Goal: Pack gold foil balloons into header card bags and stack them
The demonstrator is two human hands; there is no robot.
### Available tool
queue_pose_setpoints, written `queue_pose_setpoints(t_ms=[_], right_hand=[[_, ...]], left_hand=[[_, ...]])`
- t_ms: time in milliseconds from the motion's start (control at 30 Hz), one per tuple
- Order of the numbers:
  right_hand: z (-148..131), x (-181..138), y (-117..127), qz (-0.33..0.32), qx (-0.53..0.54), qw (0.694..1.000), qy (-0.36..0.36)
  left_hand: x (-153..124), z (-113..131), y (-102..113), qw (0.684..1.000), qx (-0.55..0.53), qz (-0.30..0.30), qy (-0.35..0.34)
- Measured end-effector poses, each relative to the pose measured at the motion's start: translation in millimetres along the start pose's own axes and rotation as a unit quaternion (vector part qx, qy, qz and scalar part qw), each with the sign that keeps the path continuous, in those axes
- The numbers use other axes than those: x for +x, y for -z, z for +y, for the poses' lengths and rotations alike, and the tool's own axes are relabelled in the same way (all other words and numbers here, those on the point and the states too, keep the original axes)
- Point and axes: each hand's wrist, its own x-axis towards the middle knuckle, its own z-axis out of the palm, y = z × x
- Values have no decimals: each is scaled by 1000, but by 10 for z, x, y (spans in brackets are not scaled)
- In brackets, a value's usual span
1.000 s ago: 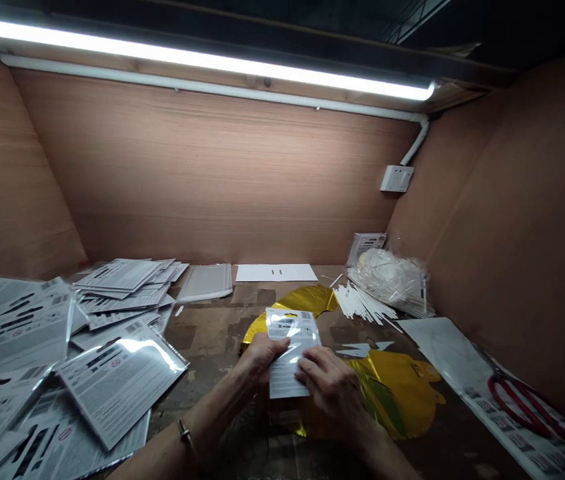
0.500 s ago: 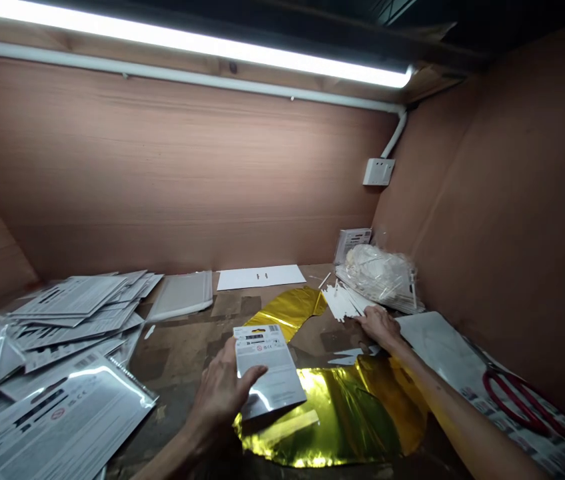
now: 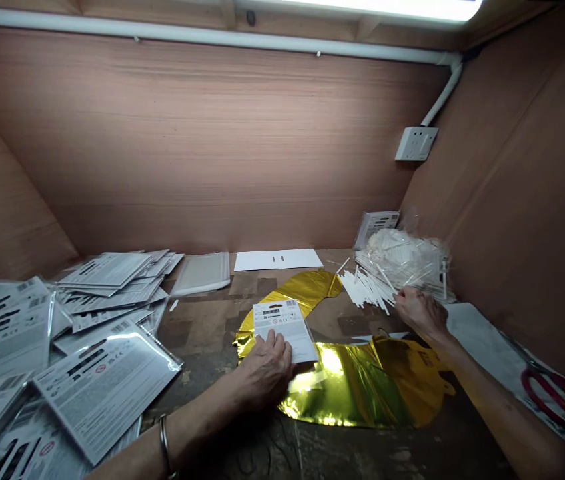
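Note:
My left hand (image 3: 265, 370) lies on a small white printed packet (image 3: 285, 328) and holds it down on a flat gold foil balloon (image 3: 357, 383) spread on the worn wooden bench. My right hand (image 3: 419, 312) reaches out to the right and pinches a thin white straw (image 3: 386, 277) lifted from the loose pile of white straws (image 3: 365, 290). Another fold of gold foil (image 3: 302, 290) shows behind the packet.
Several printed silver packets (image 3: 97, 380) are heaped on the left. Clear bags (image 3: 202, 273) and a white card (image 3: 277, 259) lie at the back. A clear bag of white items (image 3: 405, 257) sits at the right, red scissors (image 3: 557, 393) near the right edge. Board walls enclose the bench.
My right hand left the packet, reached right to the straw pile and now lifts one straw. My left hand has laid the packet down flatter on the gold foil.

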Motion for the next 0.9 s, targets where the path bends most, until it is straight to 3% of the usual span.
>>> queue_pose_setpoints(t_ms=[100,167,233,300,400,567,767,900], right_hand=[[-73,-383,237,27,62,994,90],[-127,-673,387,31,168,965,202],[-185,-928,520,10,221,931,289],[-246,-1110,626,-29,205,918,339],[-341,-1232,695,-65,111,925,357],[-534,-1240,498,-32,-19,940,340],[-738,-1236,39,-38,-18,939,341],[-635,-1201,-16,-66,27,927,369]], left_hand=[[97,-29,111,999,8,-31,-23],[176,-57,214,999,-11,-44,-26],[250,-90,310,998,-22,-42,-30],[309,-120,380,998,-17,-30,-43],[364,-144,421,998,-3,-6,-59],[354,-57,389,997,18,9,-78],[235,183,360,994,39,-10,-104],[173,218,375,994,45,-20,-96]])
